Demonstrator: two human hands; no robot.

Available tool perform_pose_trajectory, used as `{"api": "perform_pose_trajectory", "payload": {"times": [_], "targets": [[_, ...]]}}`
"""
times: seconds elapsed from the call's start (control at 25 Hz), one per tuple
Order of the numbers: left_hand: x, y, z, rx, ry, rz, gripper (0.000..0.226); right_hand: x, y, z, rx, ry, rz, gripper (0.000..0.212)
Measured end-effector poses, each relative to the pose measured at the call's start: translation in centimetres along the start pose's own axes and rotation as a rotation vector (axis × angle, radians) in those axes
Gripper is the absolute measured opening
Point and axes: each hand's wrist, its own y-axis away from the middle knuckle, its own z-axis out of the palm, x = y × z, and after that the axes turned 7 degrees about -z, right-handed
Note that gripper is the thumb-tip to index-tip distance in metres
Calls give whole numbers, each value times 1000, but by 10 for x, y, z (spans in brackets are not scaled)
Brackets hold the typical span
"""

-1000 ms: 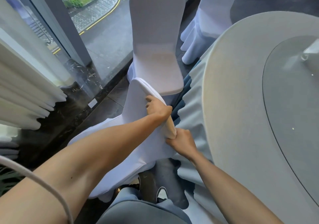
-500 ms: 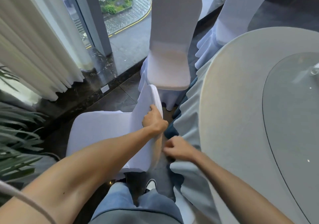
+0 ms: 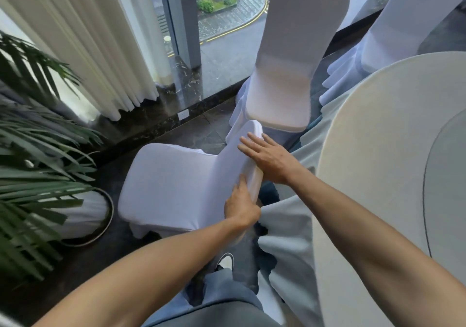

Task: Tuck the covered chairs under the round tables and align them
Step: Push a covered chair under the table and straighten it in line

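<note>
Item: covered chair (image 3: 171, 183), white stretch cover, standing on the dark floor beside the round table (image 3: 378, 150). Its seat faces away from the table, toward the window; its backrest top lies nearest the table's left edge. Judged not yet tucked: it would need turning before the seat can go under.

Left hand (image 3: 240, 207): grips the near end of the backrest top, fingers curled round the edge, thumb up along the seat-side face. Likely the pivot hold for swinging the chair.

Right hand (image 3: 269, 159): fingers straight and spread, palm flat on the far part of the backrest top, holding nothing. Likely steadying or pushing.

Second covered chair (image 3: 290, 74): at the table's far left edge, seat facing the table, front edge touching the draped tablecloth (image 3: 285, 225). Serves as the reference for alignment.

Third covered chair (image 3: 403, 24): further round the table, partly out of view.

Surroundings: potted palm (image 3: 37, 162) just beside the seat's front, its planter (image 3: 85, 215) near the seat corner; white curtain (image 3: 83, 36) and window glass (image 3: 222, 11) beyond.

Obstructions: the palm and planter limit the swing; the hanging tablecloth folds may catch the chair; the person's shoe (image 3: 225, 261) stands near the chair's base.
</note>
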Motion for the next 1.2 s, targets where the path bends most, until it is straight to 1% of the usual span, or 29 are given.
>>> {"api": "perform_pose_trajectory", "payload": {"times": [0.12, 0.2, 0.28, 0.32, 0.4, 0.6, 0.68, 0.76, 0.88, 1.04, 1.2], "targets": [[0, -1, -5, 16, -22, 13, 104, 7, -9, -12, -40, 88, -194, 46], [-4, 4, -12, 3, -23, 40, 103, 4, -12, -15, -31, 98, -284, 30], [-13, 12, -17, 11, -32, 56, 96, -6, -11, -14, 12, 89, -313, 21], [-18, 17, -21, 25, -51, 62, 91, -13, -10, -14, 62, 70, -317, 19], [-28, 27, -30, 73, -113, 97, 83, -28, -8, -16, 117, 19, -321, 22], [-49, 52, -68, 187, -178, 177, 74, -62, -8, -38, 135, -19, -194, 31], [-59, 60, -80, 224, -158, 216, 68, -75, -5, -51, 181, -32, -151, 32], [-61, 63, -93, 251, -103, 255, 54, -82, -3, -62, 208, -44, -100, 30], [-56, 64, -114, 287, -128, 333, 34, -87, 5, -76, 237, -49, 26, 23], [-46, 56, -128, 229, -184, 488, 29, -93, 30, -81, 271, -43, 202, 16], [-30, 40, -134, 163, -273, 661, 26, -108, 55, -85, 300, -22, 418, 21]]}}
